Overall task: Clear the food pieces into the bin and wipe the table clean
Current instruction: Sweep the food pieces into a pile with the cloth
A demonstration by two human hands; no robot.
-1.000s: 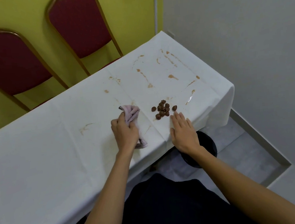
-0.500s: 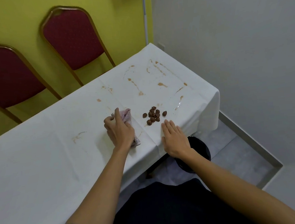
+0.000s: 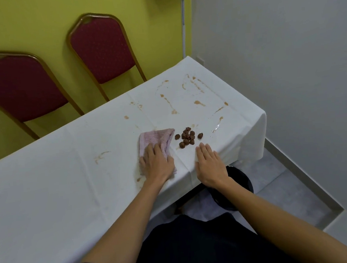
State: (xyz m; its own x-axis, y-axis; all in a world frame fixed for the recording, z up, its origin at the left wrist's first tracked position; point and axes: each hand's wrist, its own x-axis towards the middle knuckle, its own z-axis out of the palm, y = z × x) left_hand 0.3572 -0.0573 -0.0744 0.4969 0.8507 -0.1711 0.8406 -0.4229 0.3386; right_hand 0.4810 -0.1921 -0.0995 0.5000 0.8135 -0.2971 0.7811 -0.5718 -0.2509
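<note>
Several brown food pieces [image 3: 187,139] lie in a small heap on the white tablecloth [image 3: 68,182], near the table's right end. Just left of them a pink cloth [image 3: 156,139] is spread flat. My left hand [image 3: 157,164] presses flat on the cloth's near half, fingers together. Flat on the tablecloth at the near edge rests my right hand [image 3: 210,163], fingertips just short of the heap, holding nothing. Brown smears [image 3: 198,103] streak the tablecloth beyond the heap, with another smear [image 3: 100,156] to the left. A black bin [image 3: 241,183] stands on the floor under the table edge, partly hidden by my right arm.
Two red chairs with gold frames [image 3: 102,51] stand behind the table against the yellow wall. A grey wall closes the right side, with a step [image 3: 298,183] in the floor beside the bin. My dark clothing fills the bottom of the view.
My left hand went from bunching the cloth to pressing it spread out flat, and the cloth now reaches close to the food pieces. My right hand stays flat at the near edge.
</note>
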